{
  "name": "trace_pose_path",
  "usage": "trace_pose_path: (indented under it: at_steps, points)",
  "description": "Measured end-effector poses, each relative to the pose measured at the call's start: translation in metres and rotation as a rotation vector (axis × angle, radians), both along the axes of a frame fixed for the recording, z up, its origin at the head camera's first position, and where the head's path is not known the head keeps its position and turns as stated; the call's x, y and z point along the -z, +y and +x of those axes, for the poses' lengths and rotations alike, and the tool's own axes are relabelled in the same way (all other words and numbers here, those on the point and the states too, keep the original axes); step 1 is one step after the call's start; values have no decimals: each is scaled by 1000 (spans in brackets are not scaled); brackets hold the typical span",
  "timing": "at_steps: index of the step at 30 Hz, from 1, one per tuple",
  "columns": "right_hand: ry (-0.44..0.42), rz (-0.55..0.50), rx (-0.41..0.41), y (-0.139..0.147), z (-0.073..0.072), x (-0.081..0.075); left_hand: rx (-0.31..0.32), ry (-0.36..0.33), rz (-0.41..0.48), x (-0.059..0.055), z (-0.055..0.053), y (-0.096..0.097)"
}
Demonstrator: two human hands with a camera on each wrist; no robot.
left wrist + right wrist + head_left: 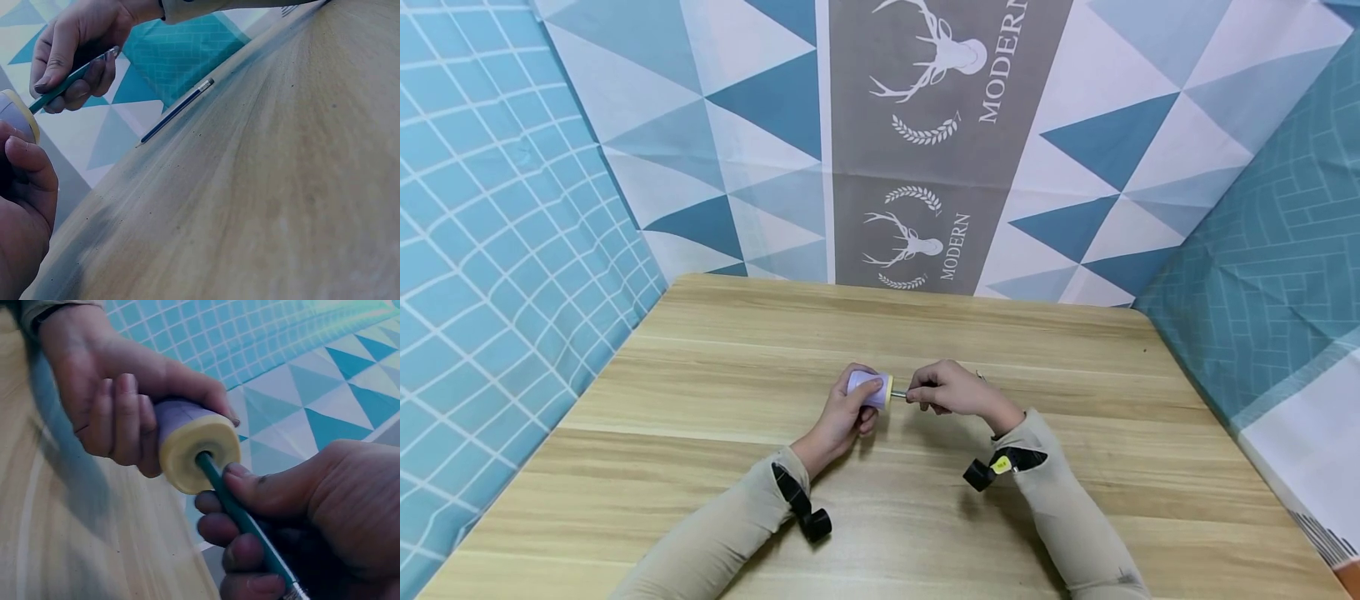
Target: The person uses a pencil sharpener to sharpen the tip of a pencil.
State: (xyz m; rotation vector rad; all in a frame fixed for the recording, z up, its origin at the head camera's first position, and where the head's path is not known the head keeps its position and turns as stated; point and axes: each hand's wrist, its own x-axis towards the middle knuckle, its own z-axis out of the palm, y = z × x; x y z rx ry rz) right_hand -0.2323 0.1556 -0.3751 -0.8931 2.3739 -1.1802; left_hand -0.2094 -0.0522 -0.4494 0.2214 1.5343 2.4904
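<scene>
My left hand (838, 414) grips a lilac pencil sharpener (181, 414) with a pale yellow end, fingers and thumb wrapped round its body. A green pencil (242, 517) enters the round hole in that end, so its point is hidden inside. On the other side, my right hand (953, 389) pinches the pencil between thumb and curled fingers, close to the sharpener. The pencil's metal-banded rear end (112, 52) sticks out past those fingers. Both hands are held over the middle of the wooden table (737, 358).
Another pencil (178, 111), dark blue with a metal band at one end, lies on the table beyond my hands in the left wrist view. Patterned cloth (760, 125) hangs along the table's back edge, with blue tiled-print cloth (490, 208) at the left.
</scene>
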Motion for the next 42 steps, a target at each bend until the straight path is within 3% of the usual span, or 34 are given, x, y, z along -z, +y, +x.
trace_pose_path:
  at_steps: [13,19,22,31,42]
  points:
    - [-147,-9,-65,4,-4,1,5,8,-3,-1,1,1]
    - [-153,7,-54,3,-4,1,-1,2,-10,-1,1,0]
    - [-87,27,-44,3,-3,1,-5,1,-8,-1,1,-1]
    - [236,44,2,7,5,-3,3,7,-9,-1,1,-1]
    - [638,15,55,-9,9,13,-20,0,16,-2,1,0]
